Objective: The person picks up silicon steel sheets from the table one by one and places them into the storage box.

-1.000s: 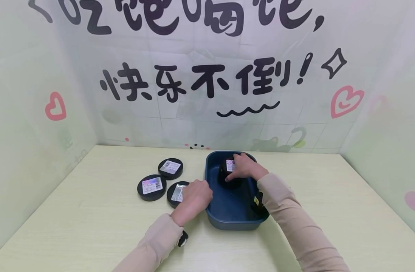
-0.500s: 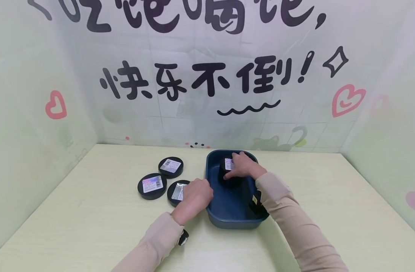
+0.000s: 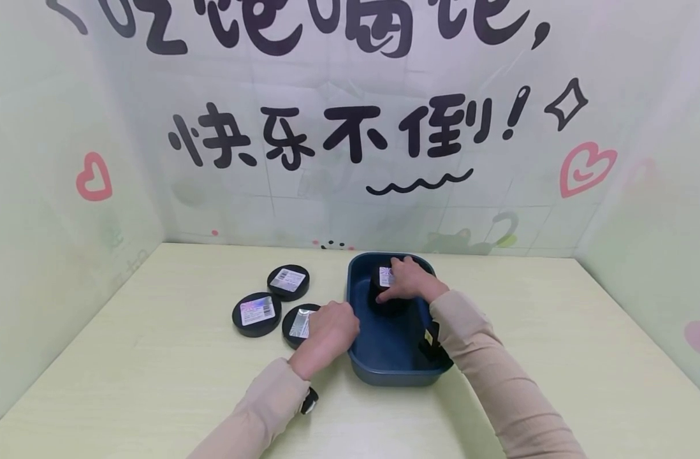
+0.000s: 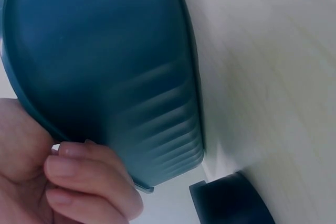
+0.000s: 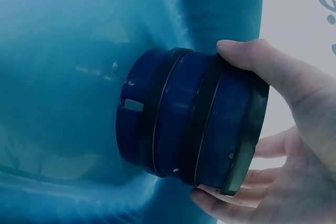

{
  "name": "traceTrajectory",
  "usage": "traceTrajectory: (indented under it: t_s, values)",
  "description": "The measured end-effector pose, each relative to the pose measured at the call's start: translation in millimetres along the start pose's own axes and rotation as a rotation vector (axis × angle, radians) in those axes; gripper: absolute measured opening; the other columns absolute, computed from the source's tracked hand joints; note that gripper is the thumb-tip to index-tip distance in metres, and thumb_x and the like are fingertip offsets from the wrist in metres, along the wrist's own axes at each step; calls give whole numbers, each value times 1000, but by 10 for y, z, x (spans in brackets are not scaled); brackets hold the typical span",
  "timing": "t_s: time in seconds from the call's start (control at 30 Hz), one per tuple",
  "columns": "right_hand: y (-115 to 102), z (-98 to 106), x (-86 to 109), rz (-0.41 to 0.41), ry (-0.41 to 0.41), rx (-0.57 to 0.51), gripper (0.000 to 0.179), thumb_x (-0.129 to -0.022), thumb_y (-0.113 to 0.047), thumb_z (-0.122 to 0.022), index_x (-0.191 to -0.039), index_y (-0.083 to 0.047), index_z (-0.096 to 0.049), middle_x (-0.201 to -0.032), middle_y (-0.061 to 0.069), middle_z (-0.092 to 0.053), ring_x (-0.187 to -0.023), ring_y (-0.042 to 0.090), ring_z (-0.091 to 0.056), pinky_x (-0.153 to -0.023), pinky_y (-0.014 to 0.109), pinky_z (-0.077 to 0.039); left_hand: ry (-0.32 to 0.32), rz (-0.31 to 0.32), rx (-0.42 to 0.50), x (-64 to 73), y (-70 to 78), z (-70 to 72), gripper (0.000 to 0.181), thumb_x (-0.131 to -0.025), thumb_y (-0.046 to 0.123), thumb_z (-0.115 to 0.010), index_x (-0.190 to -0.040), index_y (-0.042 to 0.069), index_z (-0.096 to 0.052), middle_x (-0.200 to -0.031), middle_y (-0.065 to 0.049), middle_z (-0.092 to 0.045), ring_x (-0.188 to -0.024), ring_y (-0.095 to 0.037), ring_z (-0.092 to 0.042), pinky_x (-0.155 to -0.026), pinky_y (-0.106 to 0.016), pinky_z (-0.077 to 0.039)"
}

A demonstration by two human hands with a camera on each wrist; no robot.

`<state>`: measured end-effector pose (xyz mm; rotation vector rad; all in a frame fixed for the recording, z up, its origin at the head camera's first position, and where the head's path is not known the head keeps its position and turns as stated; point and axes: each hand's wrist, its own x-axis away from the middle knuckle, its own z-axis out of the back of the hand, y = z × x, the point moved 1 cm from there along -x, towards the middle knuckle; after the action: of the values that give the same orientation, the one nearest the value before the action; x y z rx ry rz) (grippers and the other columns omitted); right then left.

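A stack of round black containers [image 3: 386, 276] stands in the far part of the dark blue bin [image 3: 387, 344], its top bearing a pale label. My right hand [image 3: 410, 280] grips that stack near its top. In the right wrist view, the thumb [image 5: 247, 53] presses one side and fingers reach round the other, while the stack's lower end meets the bin's floor. At the bin's left wall, my left hand [image 3: 331, 328] holds the rim. The left wrist view has its fingers [image 4: 86, 179] curled against the bin's outer side [image 4: 105, 66].
Three flat round black containers with labels lie left of the bin: a far one [image 3: 289, 282], a left one [image 3: 257, 314] and a near one [image 3: 298, 325] partly behind my left hand. The pale wooden table [image 3: 155, 370] meets printed walls [image 3: 327, 217] behind and at both sides.
Almost nothing differs. Both hands keep their holds, and the bin and loose containers stay where they were; the head view has shifted very slightly.
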<state>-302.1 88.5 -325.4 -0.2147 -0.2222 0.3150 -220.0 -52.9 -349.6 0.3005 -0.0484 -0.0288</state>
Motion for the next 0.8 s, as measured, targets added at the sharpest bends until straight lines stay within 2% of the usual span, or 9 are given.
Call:
traceTrajectory:
  t_s: [0.33,0.8]
  values:
    - [7,2,27,3,29,0,79,-71,-39,-71,-127,7,-36,-110,22,-47,-97,31,-44,-85,42,-40,28,-10,-3,16,8,-5,22,-82,18,-53,-67,5,-61,-64,-8,-54,-54,-21,-51,-46,-33,-40]
    - [31,94,112,19,24,-26,88,-72,-42,-69,-132,8,-29,-117,23,-46,-101,31,-43,-90,42,-38,19,1,-1,23,-1,-6,22,-83,18,-53,-68,4,-62,-65,-8,-54,-55,-21,-50,-47,-33,-40]
